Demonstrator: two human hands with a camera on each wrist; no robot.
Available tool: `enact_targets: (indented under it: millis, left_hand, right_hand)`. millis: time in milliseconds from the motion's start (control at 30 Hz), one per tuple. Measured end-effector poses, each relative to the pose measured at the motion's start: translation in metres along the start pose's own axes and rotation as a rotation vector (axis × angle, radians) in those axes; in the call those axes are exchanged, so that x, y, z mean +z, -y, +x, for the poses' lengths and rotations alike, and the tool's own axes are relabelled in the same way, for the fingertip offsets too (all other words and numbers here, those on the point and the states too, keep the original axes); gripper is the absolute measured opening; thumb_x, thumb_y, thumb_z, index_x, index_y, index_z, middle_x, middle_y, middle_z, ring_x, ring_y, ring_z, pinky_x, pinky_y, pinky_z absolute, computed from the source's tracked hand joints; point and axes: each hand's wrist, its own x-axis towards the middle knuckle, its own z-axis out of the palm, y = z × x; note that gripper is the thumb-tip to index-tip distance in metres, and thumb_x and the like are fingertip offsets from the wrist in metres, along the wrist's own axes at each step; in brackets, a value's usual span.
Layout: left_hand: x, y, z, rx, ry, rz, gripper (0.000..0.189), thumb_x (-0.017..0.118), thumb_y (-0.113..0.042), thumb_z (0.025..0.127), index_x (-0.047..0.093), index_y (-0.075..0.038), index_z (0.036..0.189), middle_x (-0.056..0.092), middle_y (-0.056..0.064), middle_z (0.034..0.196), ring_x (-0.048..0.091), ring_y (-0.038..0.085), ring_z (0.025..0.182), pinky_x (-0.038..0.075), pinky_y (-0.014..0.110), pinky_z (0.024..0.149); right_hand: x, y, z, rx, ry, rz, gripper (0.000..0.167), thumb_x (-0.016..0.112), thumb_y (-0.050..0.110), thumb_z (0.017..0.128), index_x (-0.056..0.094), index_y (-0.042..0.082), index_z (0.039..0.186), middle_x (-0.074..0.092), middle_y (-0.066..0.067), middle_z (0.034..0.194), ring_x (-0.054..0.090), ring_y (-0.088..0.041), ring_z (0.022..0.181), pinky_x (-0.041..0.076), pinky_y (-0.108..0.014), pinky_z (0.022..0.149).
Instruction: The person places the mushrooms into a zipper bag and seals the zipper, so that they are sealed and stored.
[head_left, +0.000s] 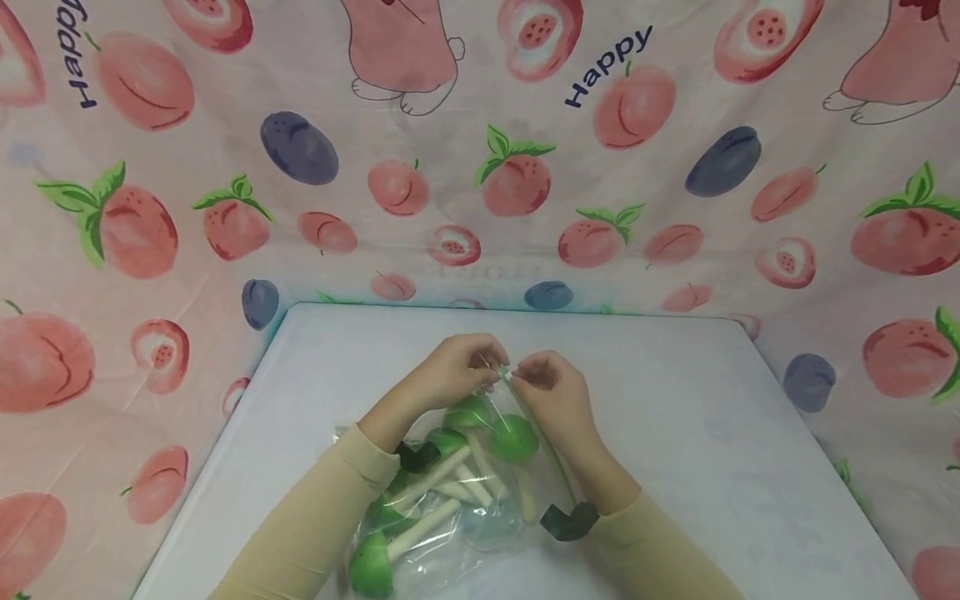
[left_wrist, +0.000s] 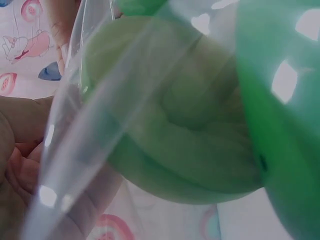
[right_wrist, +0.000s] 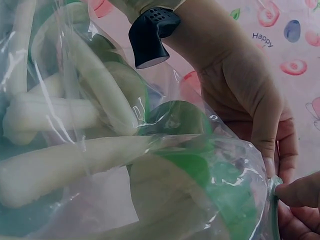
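A clear plastic zip bag (head_left: 442,567) lies on the table, filled with several green-capped, mushroom-shaped pieces (head_left: 513,439) on pale stems (head_left: 423,529). Along the bag's right side runs a green zip strip (head_left: 551,454). My left hand (head_left: 456,367) pinches the bag's edge by the far end of this strip, and my right hand (head_left: 557,396) pinches the strip just beside it, fingertips close together. In the right wrist view, the left hand (right_wrist: 250,95) and the right fingers (right_wrist: 302,190) meet at the strip. A big green cap (left_wrist: 185,165) shows through the plastic in the left wrist view.
The white table (head_left: 712,467) stands against a pink fruit-print cloth (head_left: 450,150) that rises behind it and on both sides. A black wrist camera (head_left: 570,522) sits on the right wrist, another (head_left: 418,456) on the left. A pale blue rounded shape (head_left: 491,521) shows inside the bag.
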Motion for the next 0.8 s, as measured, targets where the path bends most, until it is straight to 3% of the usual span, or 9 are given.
enact_targets:
  millis: [167, 300, 800]
  left_hand:
    - [0.0013, -0.0018, -0.0008, 0.003, 0.005, 0.016, 0.017, 0.074, -0.003, 0.099, 0.074, -0.011, 0.114, 0.074, 0.005, 0.096, 0.072, 0.012, 0.079, 0.062, 0.029, 0.069]
    - [0.0016, -0.0038, -0.0022, -0.004, 0.012, 0.012, 0.017, 0.073, -0.005, 0.1, 0.073, -0.007, 0.117, 0.074, 0.006, 0.097, 0.073, 0.013, 0.079, 0.062, 0.03, 0.069]
    - [0.0017, -0.0037, -0.0055, -0.024, -0.011, 0.034, 0.012, 0.07, -0.006, 0.101, 0.075, -0.01, 0.112, 0.076, 0.007, 0.096, 0.073, 0.014, 0.078, 0.062, 0.03, 0.07]
  right_hand:
    - [-0.0004, -0.0002, -0.0004, -0.004, 0.002, -0.004, 0.021, 0.081, 0.006, 0.092, 0.071, 0.007, 0.11, 0.078, -0.011, 0.105, 0.074, -0.022, 0.101, 0.06, -0.029, 0.091]
    - [-0.0008, 0.0019, -0.0018, 0.001, 0.006, -0.001, 0.021, 0.081, 0.006, 0.092, 0.071, 0.008, 0.111, 0.078, -0.01, 0.103, 0.073, -0.021, 0.097, 0.059, -0.031, 0.091]
    - [0.0016, 0.002, -0.0075, 0.047, 0.023, 0.026, 0.025, 0.079, 0.003, 0.092, 0.068, 0.008, 0.115, 0.076, -0.011, 0.1, 0.071, -0.021, 0.094, 0.057, -0.035, 0.092]
